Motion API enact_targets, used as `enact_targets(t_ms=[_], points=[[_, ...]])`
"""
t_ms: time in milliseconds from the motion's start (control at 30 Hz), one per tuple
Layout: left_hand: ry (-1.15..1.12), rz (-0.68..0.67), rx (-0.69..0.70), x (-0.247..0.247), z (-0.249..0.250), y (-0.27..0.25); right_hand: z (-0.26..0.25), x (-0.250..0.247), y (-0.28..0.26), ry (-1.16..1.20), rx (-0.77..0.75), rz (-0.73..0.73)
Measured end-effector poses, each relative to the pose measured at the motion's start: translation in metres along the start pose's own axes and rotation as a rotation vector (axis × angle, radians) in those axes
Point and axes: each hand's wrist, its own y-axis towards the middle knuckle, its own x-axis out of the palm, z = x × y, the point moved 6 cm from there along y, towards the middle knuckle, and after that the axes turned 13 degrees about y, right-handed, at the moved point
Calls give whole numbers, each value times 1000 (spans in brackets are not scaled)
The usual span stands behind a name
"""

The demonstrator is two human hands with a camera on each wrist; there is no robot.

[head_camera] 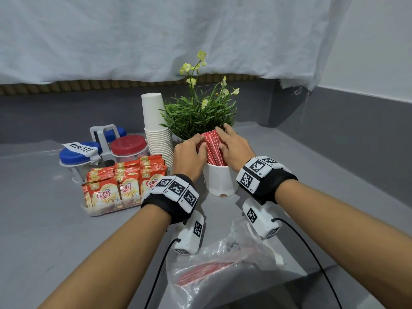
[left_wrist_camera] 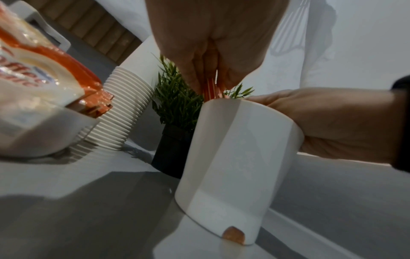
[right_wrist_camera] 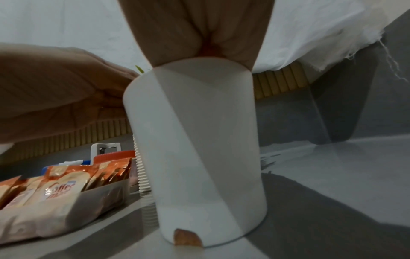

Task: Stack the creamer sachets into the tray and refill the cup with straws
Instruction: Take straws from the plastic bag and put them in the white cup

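Left hand (head_camera: 189, 152) and right hand (head_camera: 234, 146): both cupped against a bundle of red straws (head_camera: 213, 148), one on each side. Straws: likely light, thin, bendable, slippery in wrappers; best gathered mid-length as a bundle. Long axis near upright, tops leaning away, lower ends inside white cup (head_camera: 219, 179) on table (head_camera: 44, 219). Creamer sachets (head_camera: 124, 184) fill tray (head_camera: 107, 211), left.

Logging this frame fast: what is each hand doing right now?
Left hand: fingers curled round the red straws above the white cup.
Right hand: fingers laid against the straws' other side; grip cannot be told.
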Motion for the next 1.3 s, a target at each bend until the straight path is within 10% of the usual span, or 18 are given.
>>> enact_targets(t_ms=[900, 1300], points=[[420, -402, 59, 10, 6, -11, 4, -15, -4, 181, 45, 8], [249, -239, 80, -45, 53, -21, -21, -73, -51, 275, 56, 111]])
